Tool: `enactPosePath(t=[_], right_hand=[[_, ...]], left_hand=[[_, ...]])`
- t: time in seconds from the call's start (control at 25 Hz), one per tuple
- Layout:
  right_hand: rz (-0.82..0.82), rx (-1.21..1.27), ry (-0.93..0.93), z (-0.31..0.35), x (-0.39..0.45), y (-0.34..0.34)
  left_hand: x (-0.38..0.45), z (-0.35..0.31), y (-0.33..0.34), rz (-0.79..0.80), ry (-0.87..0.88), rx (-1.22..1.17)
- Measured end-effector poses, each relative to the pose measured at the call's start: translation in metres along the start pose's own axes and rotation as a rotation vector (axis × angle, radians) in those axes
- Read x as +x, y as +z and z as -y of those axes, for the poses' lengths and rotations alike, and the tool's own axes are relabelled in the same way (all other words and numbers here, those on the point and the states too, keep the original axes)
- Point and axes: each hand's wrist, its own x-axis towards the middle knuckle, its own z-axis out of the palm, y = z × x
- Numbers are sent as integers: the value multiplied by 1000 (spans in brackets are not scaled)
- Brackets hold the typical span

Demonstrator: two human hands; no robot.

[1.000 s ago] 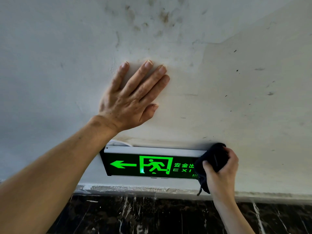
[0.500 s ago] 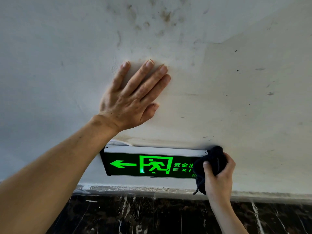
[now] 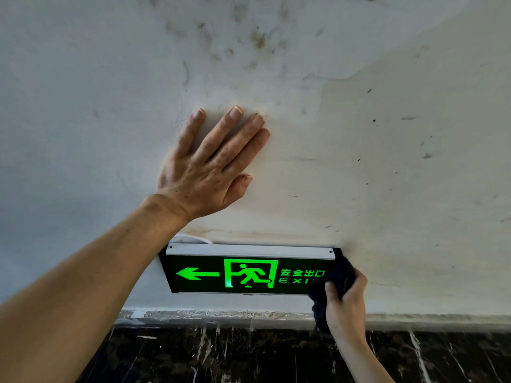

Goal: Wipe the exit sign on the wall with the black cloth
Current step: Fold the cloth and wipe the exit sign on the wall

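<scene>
The right hand (image 3: 347, 302) is pinching the bunched black cloth (image 3: 333, 283) against the right end of the exit sign (image 3: 246, 269), wiping underway. The left hand (image 3: 204, 172) is lying spread flat on the wall (image 3: 387, 161). Next, the stroke probably needs carrying leftward across the lit face.

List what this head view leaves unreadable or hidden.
- Exit sign: right end and last letter, covered by the black cloth.
- Cloth's lower part: behind the right hand.
- Left hand: palm flat on the wall, hiding that patch.
</scene>
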Motion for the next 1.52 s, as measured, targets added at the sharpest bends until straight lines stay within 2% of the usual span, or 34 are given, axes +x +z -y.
enactPosePath(t=[0.6, 0.72, 0.76, 0.84, 0.92, 1.04, 1.2, 1.4, 1.52], right_hand=[[184, -298, 120, -28, 2, 4], [271, -357, 296, -36, 6, 1], [298, -286, 429, -41, 5, 1], [297, 62, 742, -50, 0, 1], [251, 381, 918, -58, -7, 3], [200, 629, 932, -54, -13, 12], [217, 806, 863, -40, -12, 25], [189, 911, 845, -30, -18, 42], [219, 890, 871, -25, -29, 55]], left_hand=[[-3, 1, 2, -8, -5, -2], [-2, 2, 2, -16, -7, -3], [-2, 3, 2, -17, -9, -3], [-2, 2, 2, -14, -7, -1], [-2, 1, 1, -12, 0, 1], [-1, 0, 1, -8, 0, -11], [-1, 0, 0, -6, -9, -11], [0, -1, -1, -1, -7, -14], [0, -1, -1, -1, -10, -17]])
